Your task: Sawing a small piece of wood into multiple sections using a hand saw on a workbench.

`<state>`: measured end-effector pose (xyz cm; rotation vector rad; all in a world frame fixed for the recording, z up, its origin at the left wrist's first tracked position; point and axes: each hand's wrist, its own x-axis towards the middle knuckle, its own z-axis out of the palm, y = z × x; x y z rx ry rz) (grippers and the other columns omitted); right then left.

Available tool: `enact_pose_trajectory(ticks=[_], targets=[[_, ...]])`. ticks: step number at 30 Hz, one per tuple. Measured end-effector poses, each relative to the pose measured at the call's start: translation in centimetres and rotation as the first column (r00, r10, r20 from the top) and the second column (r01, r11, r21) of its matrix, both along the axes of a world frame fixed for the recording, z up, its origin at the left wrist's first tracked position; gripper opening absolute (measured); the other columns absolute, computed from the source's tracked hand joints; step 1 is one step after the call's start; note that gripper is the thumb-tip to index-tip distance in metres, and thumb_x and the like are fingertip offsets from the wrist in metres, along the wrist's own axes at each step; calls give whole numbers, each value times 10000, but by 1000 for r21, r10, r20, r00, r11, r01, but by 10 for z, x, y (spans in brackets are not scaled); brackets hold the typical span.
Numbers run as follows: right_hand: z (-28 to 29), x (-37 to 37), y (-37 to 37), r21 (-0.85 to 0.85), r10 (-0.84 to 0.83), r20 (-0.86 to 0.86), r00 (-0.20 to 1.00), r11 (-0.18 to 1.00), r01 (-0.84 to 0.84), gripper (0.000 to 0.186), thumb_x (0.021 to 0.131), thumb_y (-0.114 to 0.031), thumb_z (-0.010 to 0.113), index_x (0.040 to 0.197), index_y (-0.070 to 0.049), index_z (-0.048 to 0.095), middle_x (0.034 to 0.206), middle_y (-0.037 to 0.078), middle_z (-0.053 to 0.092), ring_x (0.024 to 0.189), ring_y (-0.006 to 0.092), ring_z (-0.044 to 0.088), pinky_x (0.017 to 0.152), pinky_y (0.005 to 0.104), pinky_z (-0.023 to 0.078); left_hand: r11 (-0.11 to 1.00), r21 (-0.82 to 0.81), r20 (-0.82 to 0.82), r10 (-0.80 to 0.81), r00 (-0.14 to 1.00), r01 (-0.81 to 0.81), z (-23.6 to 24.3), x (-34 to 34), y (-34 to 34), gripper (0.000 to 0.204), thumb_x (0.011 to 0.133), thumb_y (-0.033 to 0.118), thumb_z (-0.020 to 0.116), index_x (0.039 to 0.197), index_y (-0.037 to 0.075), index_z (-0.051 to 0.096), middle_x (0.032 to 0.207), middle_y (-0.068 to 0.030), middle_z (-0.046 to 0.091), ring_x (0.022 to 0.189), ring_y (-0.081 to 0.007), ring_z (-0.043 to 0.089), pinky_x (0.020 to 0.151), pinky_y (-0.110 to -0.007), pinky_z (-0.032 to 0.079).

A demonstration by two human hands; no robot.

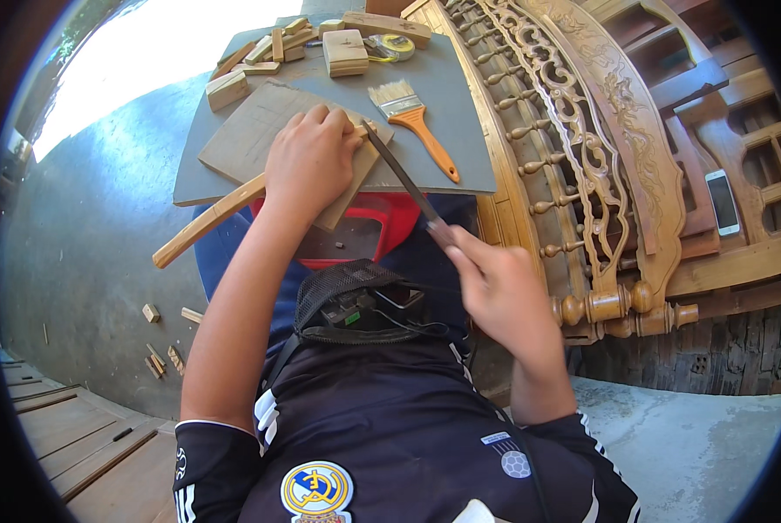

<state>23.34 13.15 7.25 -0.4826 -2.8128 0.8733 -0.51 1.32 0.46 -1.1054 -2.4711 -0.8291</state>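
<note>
My left hand (310, 155) is closed around a long wooden stick (206, 221), pressing it onto a flat wooden board (244, 131) on the grey tabletop (460, 87). The stick slants down to the left past the table edge, and its upper end shows by my fingertips. My right hand (499, 283) grips a long, narrow, dark metal file (399, 172), whose handle is mostly hidden in my fist. The file's far end meets the stick's end beside my left fingers. To the right of the file lies a flat paintbrush (424, 135) with an orange handle.
Wood blocks (345, 54), several offcuts (273, 50) and a yellow tape measure (392, 47) sit at the table's far side. A red plastic stool (397, 225) shows below. Carved wooden furniture (582, 131) stands at right, bearing a white phone (723, 202). Wood scraps (151, 313) lie on the floor.
</note>
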Motion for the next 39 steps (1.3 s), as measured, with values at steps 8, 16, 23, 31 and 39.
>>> enact_pose_trajectory(ticks=[8, 16, 23, 31, 39], targets=[[21, 15, 39, -27, -269, -122, 955, 963, 267, 278, 1019, -115, 596, 1261, -40, 710, 750, 245, 677, 626, 388, 661, 585, 394, 492, 994, 48, -103, 107, 989, -103, -7, 3, 10, 186, 917, 209, 698, 971, 31, 677, 1032, -142, 677, 1017, -333, 650, 877, -452, 531], [-55, -90, 102, 322, -161, -176, 971, 923, 212, 416, 931, -142, 655, 1329, -21, 670, 1013, 260, 694, 995, 435, 675, 903, 508, 531, 991, 130, -121, 28, 992, -12, -12, 3, -4, 156, 925, 165, 707, 1015, 38, 715, 975, -124, 668, 981, -347, 642, 880, -453, 526], [-65, -109, 82, 440, 12, -224, 975, 894, 90, 447, 914, -180, 710, 1313, 19, 676, 1143, 262, 685, 1121, 413, 631, 992, 483, 512, 989, 98, -103, -99, 990, 109, -4, 2, -22, 198, 916, 199, 727, 1035, 42, 753, 962, -112, 648, 985, -327, 636, 885, -449, 525], [-33, -112, 75, 302, -96, -287, 953, 935, 185, 436, 835, -186, 729, 1228, 5, 727, 1122, 283, 695, 990, 416, 682, 903, 480, 550, 997, 61, -114, -42, 993, 49, -5, -15, -30, 212, 914, 234, 737, 1039, 66, 772, 938, -112, 607, 980, -318, 637, 881, -445, 525], [39, -46, 28, -85, 35, -8, 999, 996, -35, 415, 842, -116, 696, 1238, 3, 735, 991, 212, 769, 812, 171, 700, 759, 338, 553, 978, 64, -59, 201, 978, -197, -16, -18, -25, 182, 961, 186, 672, 988, 17, 732, 999, -164, 638, 1011, -369, 643, 915, -461, 534]])
